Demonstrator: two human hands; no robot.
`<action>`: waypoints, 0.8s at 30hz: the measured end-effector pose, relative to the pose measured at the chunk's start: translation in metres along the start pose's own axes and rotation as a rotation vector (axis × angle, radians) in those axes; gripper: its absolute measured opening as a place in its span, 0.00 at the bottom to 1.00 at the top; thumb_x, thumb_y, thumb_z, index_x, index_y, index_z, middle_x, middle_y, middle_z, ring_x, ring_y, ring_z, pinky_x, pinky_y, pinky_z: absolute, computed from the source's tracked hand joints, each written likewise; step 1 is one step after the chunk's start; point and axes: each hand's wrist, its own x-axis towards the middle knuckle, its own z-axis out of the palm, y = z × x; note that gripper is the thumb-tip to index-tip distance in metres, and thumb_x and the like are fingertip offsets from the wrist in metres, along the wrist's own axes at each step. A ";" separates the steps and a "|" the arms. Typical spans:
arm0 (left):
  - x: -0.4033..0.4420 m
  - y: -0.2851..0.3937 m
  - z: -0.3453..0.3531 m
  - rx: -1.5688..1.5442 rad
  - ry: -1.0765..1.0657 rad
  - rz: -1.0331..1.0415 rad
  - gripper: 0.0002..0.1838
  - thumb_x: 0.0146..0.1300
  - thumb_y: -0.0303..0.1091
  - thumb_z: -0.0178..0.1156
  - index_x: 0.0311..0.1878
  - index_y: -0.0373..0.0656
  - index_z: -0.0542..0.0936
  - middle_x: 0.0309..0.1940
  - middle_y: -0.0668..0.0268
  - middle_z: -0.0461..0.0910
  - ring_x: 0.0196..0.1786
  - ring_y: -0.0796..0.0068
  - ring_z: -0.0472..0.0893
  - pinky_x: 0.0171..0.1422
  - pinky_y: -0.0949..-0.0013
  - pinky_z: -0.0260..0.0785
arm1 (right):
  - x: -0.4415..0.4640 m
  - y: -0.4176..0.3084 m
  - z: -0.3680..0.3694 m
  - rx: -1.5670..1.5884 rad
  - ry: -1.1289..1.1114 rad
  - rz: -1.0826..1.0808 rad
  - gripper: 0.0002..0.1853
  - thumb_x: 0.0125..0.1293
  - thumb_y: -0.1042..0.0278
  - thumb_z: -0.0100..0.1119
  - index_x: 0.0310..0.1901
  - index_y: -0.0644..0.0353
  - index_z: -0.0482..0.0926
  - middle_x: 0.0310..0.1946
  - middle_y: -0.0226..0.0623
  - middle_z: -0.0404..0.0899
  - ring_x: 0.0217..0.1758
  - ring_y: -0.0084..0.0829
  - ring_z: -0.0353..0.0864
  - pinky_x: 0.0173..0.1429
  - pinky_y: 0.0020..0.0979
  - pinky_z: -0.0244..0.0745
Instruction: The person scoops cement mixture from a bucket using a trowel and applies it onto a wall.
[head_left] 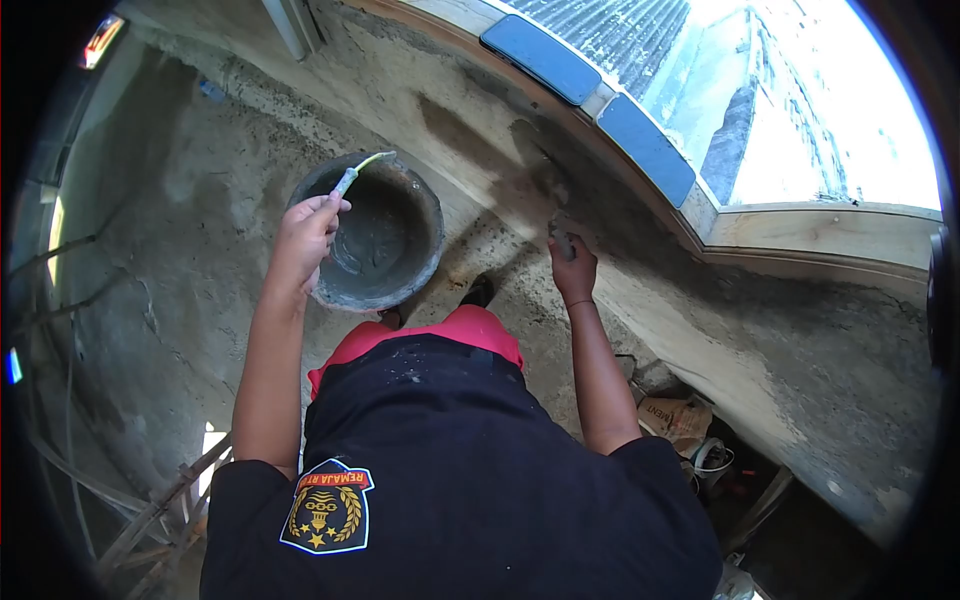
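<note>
A slim, pale-handled tool (347, 181) is being finger-pinched by the left hand (302, 240) above a round, grey tub (436, 230) at 11 o'clock, perhaps to catch drips, while a grey, lumpy object (561, 238) is being clasped by the right hand (573, 274), fingers curled, at 1 o'clock.

Your head camera — looking steeply down and ahead
You're viewing from above your dark shirt (430, 470), which is filling the near edge; the lens is facing past it to the basin (427, 225) and floor (150, 310), farther off — and catching the window frame (830, 231) at upper right.
</note>
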 end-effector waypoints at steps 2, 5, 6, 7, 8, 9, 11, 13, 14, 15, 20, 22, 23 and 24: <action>0.001 0.002 0.000 -0.008 -0.003 0.005 0.13 0.69 0.40 0.53 0.38 0.40 0.78 0.19 0.81 0.62 0.20 0.91 0.57 0.22 0.81 0.46 | 0.000 0.002 0.002 -0.030 -0.028 -0.001 0.20 0.55 0.48 0.65 0.43 0.54 0.80 0.30 0.46 0.82 0.36 0.44 0.83 0.40 0.37 0.75; 0.001 0.001 -0.002 0.001 0.000 0.009 0.13 0.69 0.41 0.53 0.38 0.40 0.78 0.18 0.81 0.62 0.20 0.91 0.57 0.22 0.81 0.46 | -0.003 0.002 -0.002 -0.019 0.000 -0.041 0.20 0.55 0.49 0.65 0.43 0.54 0.81 0.29 0.46 0.82 0.36 0.44 0.83 0.40 0.37 0.75; 0.001 0.001 -0.001 0.007 0.008 0.006 0.13 0.69 0.41 0.53 0.37 0.40 0.78 0.18 0.81 0.62 0.20 0.91 0.57 0.22 0.81 0.47 | -0.001 0.003 -0.005 0.008 0.041 -0.067 0.20 0.55 0.49 0.65 0.43 0.54 0.81 0.30 0.46 0.82 0.36 0.44 0.83 0.40 0.37 0.76; 0.000 0.002 0.000 0.014 0.015 0.004 0.13 0.69 0.41 0.53 0.37 0.40 0.78 0.18 0.81 0.62 0.19 0.91 0.57 0.22 0.81 0.47 | 0.001 0.005 -0.008 0.036 0.083 -0.092 0.20 0.55 0.49 0.65 0.43 0.54 0.81 0.30 0.45 0.82 0.36 0.44 0.83 0.40 0.37 0.76; 0.001 0.003 0.001 0.016 0.015 0.003 0.13 0.69 0.41 0.53 0.37 0.40 0.78 0.18 0.81 0.62 0.19 0.91 0.57 0.22 0.81 0.47 | 0.006 0.005 -0.010 0.037 0.083 -0.090 0.20 0.55 0.49 0.65 0.43 0.54 0.81 0.30 0.45 0.82 0.36 0.44 0.83 0.40 0.37 0.76; 0.000 0.003 0.001 0.017 0.006 0.010 0.13 0.69 0.41 0.53 0.37 0.40 0.78 0.18 0.81 0.62 0.20 0.91 0.57 0.22 0.80 0.47 | 0.009 0.005 -0.013 0.017 0.044 -0.054 0.20 0.55 0.49 0.65 0.43 0.54 0.81 0.30 0.45 0.82 0.36 0.44 0.83 0.40 0.37 0.76; 0.000 0.005 0.001 0.020 -0.008 0.024 0.14 0.69 0.41 0.53 0.37 0.40 0.78 0.18 0.81 0.62 0.20 0.91 0.57 0.23 0.80 0.47 | 0.009 0.008 -0.014 0.000 0.014 -0.018 0.21 0.55 0.49 0.66 0.43 0.55 0.81 0.30 0.45 0.82 0.36 0.44 0.83 0.41 0.37 0.76; 0.000 0.005 0.000 0.018 -0.016 0.009 0.14 0.69 0.41 0.53 0.37 0.40 0.78 0.18 0.81 0.62 0.20 0.91 0.58 0.23 0.80 0.48 | 0.004 0.013 -0.011 -0.086 -0.021 -0.028 0.21 0.55 0.49 0.66 0.43 0.56 0.81 0.30 0.45 0.83 0.36 0.43 0.84 0.41 0.36 0.76; 0.000 0.005 0.000 0.017 -0.013 0.010 0.14 0.69 0.41 0.53 0.37 0.40 0.78 0.18 0.81 0.62 0.20 0.91 0.58 0.23 0.80 0.48 | 0.003 0.016 -0.011 -0.086 -0.022 -0.030 0.21 0.55 0.49 0.66 0.43 0.56 0.81 0.30 0.45 0.83 0.36 0.43 0.84 0.41 0.36 0.76; 0.000 0.004 0.000 0.024 -0.010 0.016 0.13 0.69 0.41 0.53 0.38 0.40 0.78 0.18 0.81 0.62 0.20 0.91 0.57 0.23 0.80 0.48 | 0.002 0.014 -0.012 -0.041 0.005 -0.065 0.21 0.55 0.49 0.65 0.43 0.56 0.81 0.31 0.45 0.83 0.37 0.43 0.84 0.41 0.36 0.76; -0.001 0.000 0.002 0.037 -0.006 0.013 0.14 0.69 0.41 0.53 0.38 0.40 0.78 0.18 0.81 0.62 0.18 0.91 0.56 0.22 0.81 0.47 | 0.006 0.013 -0.012 0.099 0.057 -0.058 0.21 0.55 0.47 0.64 0.43 0.55 0.81 0.32 0.46 0.83 0.38 0.43 0.83 0.42 0.37 0.76; 0.001 0.000 0.000 0.007 -0.028 0.010 0.14 0.69 0.41 0.53 0.38 0.40 0.78 0.18 0.81 0.62 0.18 0.91 0.55 0.21 0.82 0.45 | 0.005 0.021 -0.010 -0.090 -0.004 -0.031 0.23 0.55 0.46 0.64 0.44 0.55 0.81 0.32 0.46 0.83 0.37 0.45 0.83 0.42 0.37 0.77; 0.002 0.002 -0.001 0.009 -0.031 0.019 0.14 0.69 0.41 0.53 0.38 0.40 0.78 0.18 0.81 0.62 0.18 0.91 0.55 0.21 0.82 0.45 | 0.002 0.024 -0.008 -0.086 0.004 -0.034 0.23 0.55 0.46 0.64 0.44 0.55 0.81 0.32 0.46 0.83 0.37 0.45 0.83 0.42 0.37 0.77; 0.001 0.003 -0.002 0.003 -0.023 0.010 0.14 0.69 0.41 0.53 0.38 0.40 0.78 0.18 0.81 0.62 0.18 0.91 0.55 0.21 0.82 0.45 | -0.006 0.027 -0.008 -0.099 -0.023 0.013 0.22 0.55 0.46 0.65 0.43 0.55 0.81 0.31 0.46 0.82 0.37 0.45 0.83 0.41 0.38 0.77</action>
